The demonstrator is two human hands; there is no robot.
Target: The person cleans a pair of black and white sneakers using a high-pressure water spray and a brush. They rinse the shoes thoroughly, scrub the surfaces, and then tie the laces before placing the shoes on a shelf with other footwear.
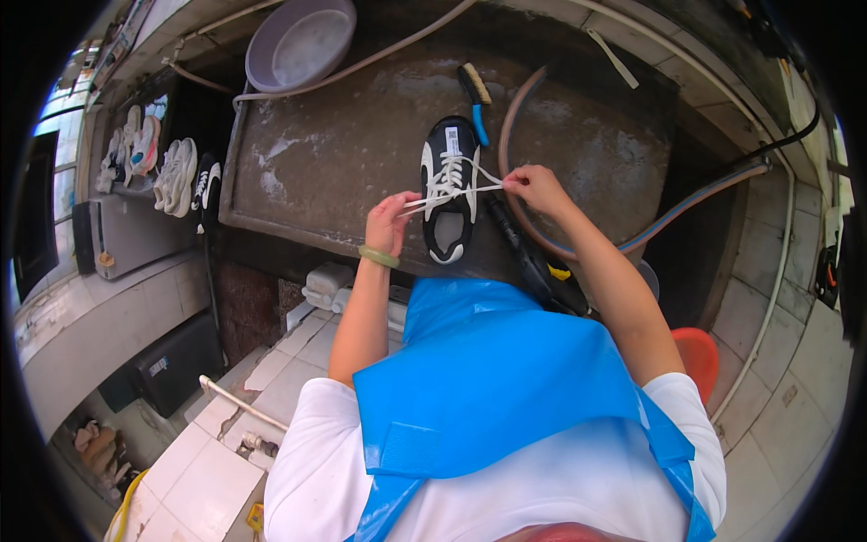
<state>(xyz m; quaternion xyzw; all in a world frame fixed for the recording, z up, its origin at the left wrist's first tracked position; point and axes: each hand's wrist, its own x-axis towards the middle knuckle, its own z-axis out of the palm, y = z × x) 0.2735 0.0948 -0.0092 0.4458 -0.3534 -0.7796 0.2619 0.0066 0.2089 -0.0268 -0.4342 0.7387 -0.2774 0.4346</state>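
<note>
A black and white sneaker [447,176] lies on the dark, wet slab [325,176] with its toe pointing away from me. On its toe is a white tag [453,141] bearing a printed code. My left hand [387,220] pinches one white shoelace [413,204] out to the left. To the right, my right hand [535,186] grips lace strands [489,186] between thumb and fingertips. The laces cross over the shoe's tongue. Beyond the shoe's right side rests a scrub brush [476,101] with pale bristles and a blue handle.
A hose [509,129] curves around my right hand. Close to the slab's near edge lies a black tool [521,247], its kind unclear. A purple basin [301,44] stands at the far left, and several shoes [176,176] are lined up left of the slab. A pale stick [613,59] lies far right.
</note>
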